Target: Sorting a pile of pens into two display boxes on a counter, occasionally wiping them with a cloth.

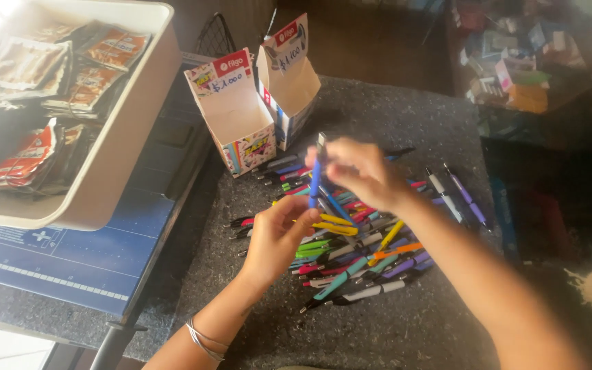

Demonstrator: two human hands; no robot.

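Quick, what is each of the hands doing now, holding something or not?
Left hand: closed on a yellow pen over the pen pile.
Right hand: closed on a blue pen, held upright.

- You see a white tray (121, 147) of dark packets (25, 147) at your left.
- A blue cutting mat (70, 257) lies under it.
- Two open cartons (234, 113) stand behind.

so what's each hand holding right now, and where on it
The right hand pinches a blue pen near its top end, held upright. The left hand rests at the pile of pens; whether it grips one cannot be told.
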